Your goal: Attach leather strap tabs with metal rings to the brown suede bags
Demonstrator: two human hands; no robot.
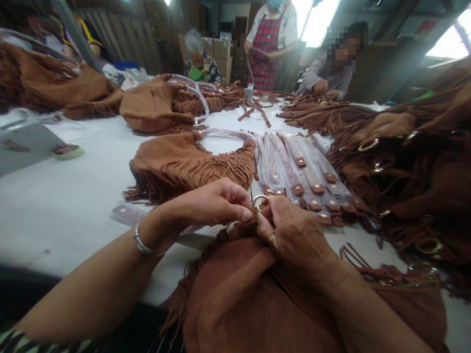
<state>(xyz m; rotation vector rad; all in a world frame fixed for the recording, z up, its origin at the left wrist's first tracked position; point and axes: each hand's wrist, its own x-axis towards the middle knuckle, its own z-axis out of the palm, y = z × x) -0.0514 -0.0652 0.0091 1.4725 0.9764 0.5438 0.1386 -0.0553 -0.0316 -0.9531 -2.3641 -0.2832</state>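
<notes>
A brown suede fringed bag [235, 289] lies in front of me at the table's near edge, its fringe hanging at the left. At its upper end is a gold-coloured metal ring [259, 197]. My left hand [217, 203], with a silver bracelet [142, 242] at the wrist, is closed, pinching a brown leather strap end [250, 213] beside the ring. My right hand [294, 230] is closed around the bag's end at the ring, thumb and fingers close to the left thumb. Exactly how the strap passes the ring is hidden by my fingers.
Beyond my hands lies a finished-looking fringed bag [176, 157]. Plastic-wrapped straps [301, 171] with brown snap ends lie right of it. Brown bags [415, 162] are heaped at the right. Another bag [154, 105] sits further back. Several people work across the white table [66, 206].
</notes>
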